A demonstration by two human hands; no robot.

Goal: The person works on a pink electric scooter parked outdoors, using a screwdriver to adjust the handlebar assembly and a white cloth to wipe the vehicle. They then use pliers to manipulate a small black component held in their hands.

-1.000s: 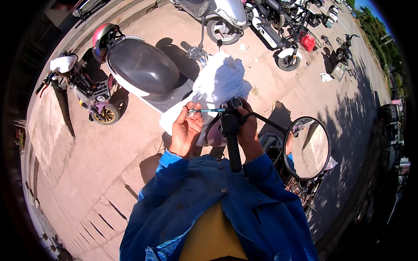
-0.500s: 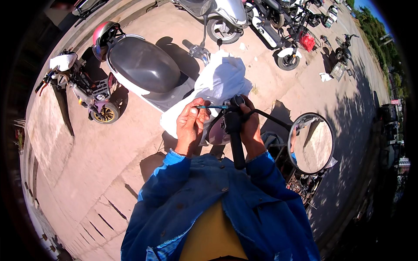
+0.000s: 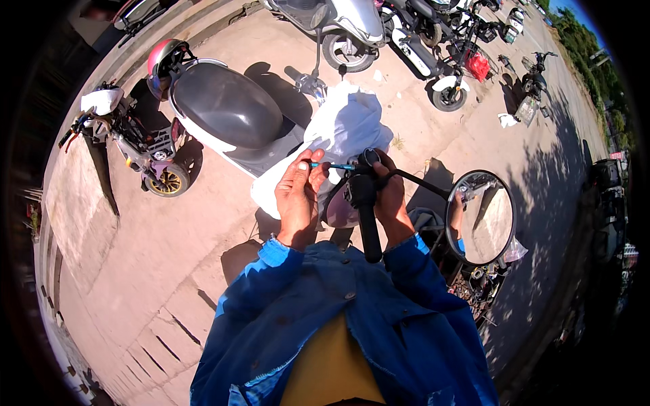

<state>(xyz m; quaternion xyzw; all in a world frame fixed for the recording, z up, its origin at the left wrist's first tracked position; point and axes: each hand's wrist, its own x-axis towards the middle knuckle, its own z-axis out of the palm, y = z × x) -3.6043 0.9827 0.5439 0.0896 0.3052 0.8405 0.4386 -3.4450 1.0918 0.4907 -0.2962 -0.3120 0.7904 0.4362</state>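
Observation:
My left hand [image 3: 298,196] is closed in a pinch on a slim blue screwdriver [image 3: 340,166]. The tool lies level, its far end at the black switch housing beside the handlebar grip [image 3: 369,227]. My right hand [image 3: 393,199] wraps the far side of that housing, under the mirror stem; most of its fingers are hidden behind the bar. A round mirror [image 3: 481,216] sticks out to the right on its black stem. White cloth [image 3: 345,125] drapes over the scooter's front, just beyond both hands.
The scooter's dark seat [image 3: 227,105] and a red-and-grey helmet [image 3: 166,64] are at upper left. A small electric bike [image 3: 139,139] stands farther left. Several scooters and bikes are parked at the top, one with a red bag [image 3: 478,65]. A concrete ramp [image 3: 80,203] lies at left.
My left fingers have shifted their pinch along the screwdriver, with the fingers a little more spread. My right hand stays at the housing. The whole view has shifted slightly.

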